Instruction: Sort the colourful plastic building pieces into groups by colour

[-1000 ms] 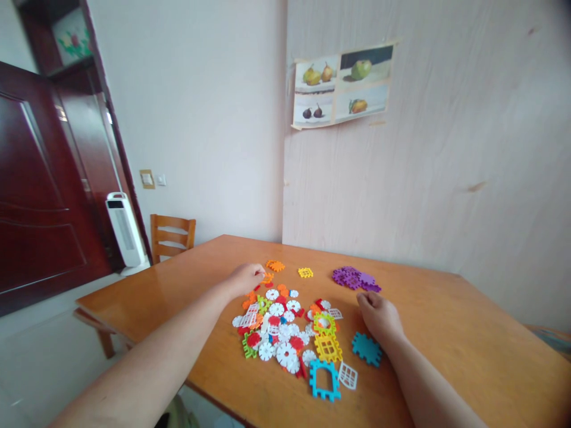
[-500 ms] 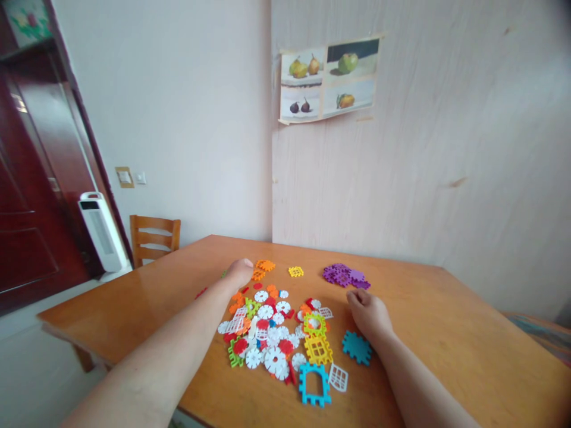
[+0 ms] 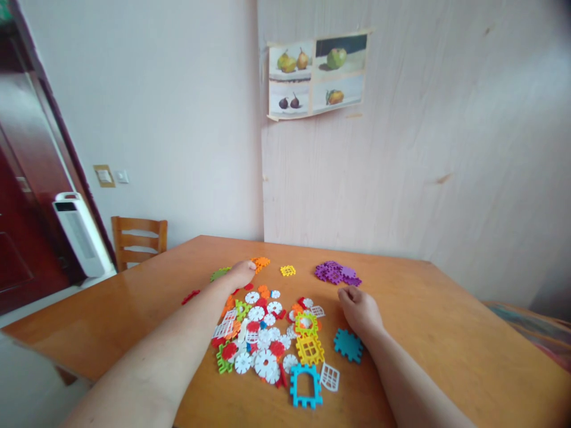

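Observation:
My left hand [image 3: 243, 273] reaches to the far side of the table, right against several orange notched plastic tiles [image 3: 261, 261]. Its fingers look curled, and the forearm and back of the hand hide what they hold, if anything. Loosely closed, my right hand [image 3: 360, 308] rests on the wood with nothing showing in it. It lies between a pile of purple tiles [image 3: 334, 272] and a blue solid tile [image 3: 348, 346]. Between my arms spreads a mixed heap of white notched discs [image 3: 265, 361], red discs [image 3: 229, 351] and coloured tiles.
A yellow window tile [image 3: 288, 270] lies alone at the back. Green tiles [image 3: 220, 273] and red pieces [image 3: 191, 296] sit left, partly behind my left arm. Nearer are a yellow tile [image 3: 309, 349], blue frame [image 3: 306, 386] and white lattice piece [image 3: 330, 377]. A chair [image 3: 139, 238] stands beyond the table.
The view has turned slightly right. My left hand has shifted right over the table, closer onto the orange tiles. My right hand keeps its place, still closed.

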Demonstrator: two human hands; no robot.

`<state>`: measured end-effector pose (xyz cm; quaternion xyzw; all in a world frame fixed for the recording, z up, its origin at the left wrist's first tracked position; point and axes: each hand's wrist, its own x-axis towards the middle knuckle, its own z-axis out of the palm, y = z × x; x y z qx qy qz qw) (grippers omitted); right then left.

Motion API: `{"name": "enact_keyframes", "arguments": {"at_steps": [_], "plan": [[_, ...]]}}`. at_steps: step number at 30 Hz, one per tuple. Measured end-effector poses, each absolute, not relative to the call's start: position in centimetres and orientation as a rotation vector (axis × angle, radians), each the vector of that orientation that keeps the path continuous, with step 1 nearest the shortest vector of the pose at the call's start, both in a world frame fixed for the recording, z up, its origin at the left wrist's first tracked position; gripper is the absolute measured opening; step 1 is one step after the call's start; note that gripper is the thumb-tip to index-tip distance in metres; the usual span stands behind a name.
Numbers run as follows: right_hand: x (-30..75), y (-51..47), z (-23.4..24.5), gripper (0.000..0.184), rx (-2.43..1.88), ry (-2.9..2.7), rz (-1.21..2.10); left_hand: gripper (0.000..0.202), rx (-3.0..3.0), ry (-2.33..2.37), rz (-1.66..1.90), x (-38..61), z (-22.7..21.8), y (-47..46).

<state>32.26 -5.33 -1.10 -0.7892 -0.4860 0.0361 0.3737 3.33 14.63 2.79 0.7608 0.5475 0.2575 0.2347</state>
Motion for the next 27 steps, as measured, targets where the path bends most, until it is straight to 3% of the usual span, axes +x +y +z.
{"name": "enact_keyframes", "arguments": {"at_steps": [6, 13, 18, 23, 27], "plan": [[32.3, -5.5, -1.0, 0.032, -2.024, -1.248, 0.091, 0.021, 2.211, 1.385, 0.692, 5.0, 3.2, 12.9], [32.3, -5.5, -0.8, 0.034, -2.046, -1.241, 0.095, 0.026, 2.507, 0.68, 0.228, 8.0, 5.4, 3.4], [32.3, -5.4, -0.7, 0.035, -2.031, -1.241, 0.093, 0.039, 2.856, 0.262, 0.129, 8.4, 6.9, -1.3], [32.2, -5.4, -0.8, 0.035, -2.028, -1.253, 0.084, 0.048, 2.965, 0.296, 0.11, 8.3, 6.2, -1.8], [32.2, -5.4, -0.8, 0.035, -2.025, -1.254, 0.085, 0.039, 2.99, 0.4, 0.192, 8.5, 5.5, -1.7]]}}
